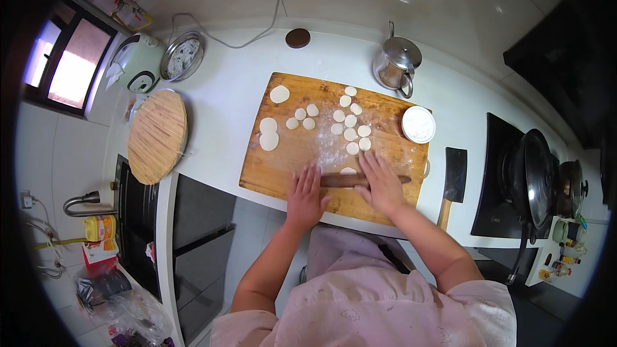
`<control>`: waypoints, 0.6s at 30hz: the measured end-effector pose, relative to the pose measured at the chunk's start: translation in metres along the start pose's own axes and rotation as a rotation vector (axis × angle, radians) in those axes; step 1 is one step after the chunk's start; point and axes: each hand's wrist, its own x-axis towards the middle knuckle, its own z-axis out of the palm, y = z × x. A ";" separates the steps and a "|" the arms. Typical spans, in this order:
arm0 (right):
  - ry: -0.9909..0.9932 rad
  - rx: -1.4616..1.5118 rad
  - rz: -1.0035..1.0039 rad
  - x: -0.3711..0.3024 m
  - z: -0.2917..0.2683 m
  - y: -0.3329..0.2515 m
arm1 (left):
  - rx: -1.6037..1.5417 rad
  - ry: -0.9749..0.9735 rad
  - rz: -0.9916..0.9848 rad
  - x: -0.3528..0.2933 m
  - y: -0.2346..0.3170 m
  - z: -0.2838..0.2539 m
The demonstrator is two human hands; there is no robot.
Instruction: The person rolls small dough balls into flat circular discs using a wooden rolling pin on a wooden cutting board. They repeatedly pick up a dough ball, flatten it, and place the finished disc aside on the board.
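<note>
A dark wooden rolling pin (337, 180) lies across the near part of a floured wooden board (257, 170). My left hand (304, 194) rests over its left end, fingers stretched forward and slightly blurred. Toward the other end, my right hand (382, 185) lies flat on it, fingers extended, the pin's tip showing beyond. Between my hands a dough disc (348, 171) peeks out from under the pin. Several small dough rounds (350, 134) sit at the board's middle, and another small group (301, 114) lies left of them. Larger flat wrappers (269, 141) are at the left, two overlapping.
A white bowl (404, 122) of flour stands on the board's right corner. Beyond are a steel kettle (393, 67) and a brown lid (297, 38). A cleaver (455, 177) lies right, before the black cooktop (491, 180) with a wok. Leftward are a woven round lid (157, 136) and a green-white appliance (138, 58).
</note>
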 end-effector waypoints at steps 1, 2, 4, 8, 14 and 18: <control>-0.037 0.008 -0.018 -0.017 0.000 -0.004 | 0.018 -0.024 0.017 -0.013 0.004 -0.001; -0.074 0.017 -0.035 -0.027 0.000 -0.006 | 0.023 -0.032 0.022 -0.015 0.004 -0.001; -0.027 0.017 -0.025 -0.027 0.002 -0.004 | 0.032 -0.051 0.032 -0.020 0.008 -0.005; 0.120 0.018 0.098 0.020 0.002 0.018 | -0.028 0.004 0.009 0.036 0.006 -0.004; 0.120 0.040 0.130 0.001 -0.001 0.009 | -0.018 -0.018 0.070 0.043 -0.001 -0.006; 0.095 0.091 0.050 -0.046 0.009 -0.007 | -0.200 -0.105 0.112 0.045 0.009 -0.019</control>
